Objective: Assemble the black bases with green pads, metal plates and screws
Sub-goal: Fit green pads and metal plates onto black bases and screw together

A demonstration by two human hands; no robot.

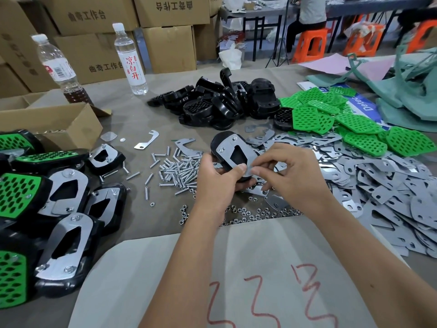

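Head view: black base (pixel 221 147) held above the surface (pixel 146 119), just over the screws (pixel 179 171), underside up, metal plate (pixel 234 150) laid on it. Long axis running from near the body away and slightly left, rounded far end tilted up toward the camera. Two screw heads visible at the plate's far end; near end seemingly not yet fastened. Left hand (pixel 216 177) wrapped around the base's near left edge, thumb pressing the plate down, probably to keep holes lined up. Right hand (pixel 279 172) pinching at the plate's near corner, fingertips together on something small; whether a screw or only the plate edge, cannot tell. Held tilted likely so the holes face the eyes.

Nuts (pixel 246 213) scattered just beneath the hands, within easy reach. Loose plates (pixel 378 185) heaped to the right, green pads (pixel 331 117) beyond them, spare bases (pixel 222 100) piled farther back. Finished assemblies (pixel 63 209) stacked at left, beside an open cardboard box (pixel 54 121). Two bottles (pixel 130 60) near the far left edge.
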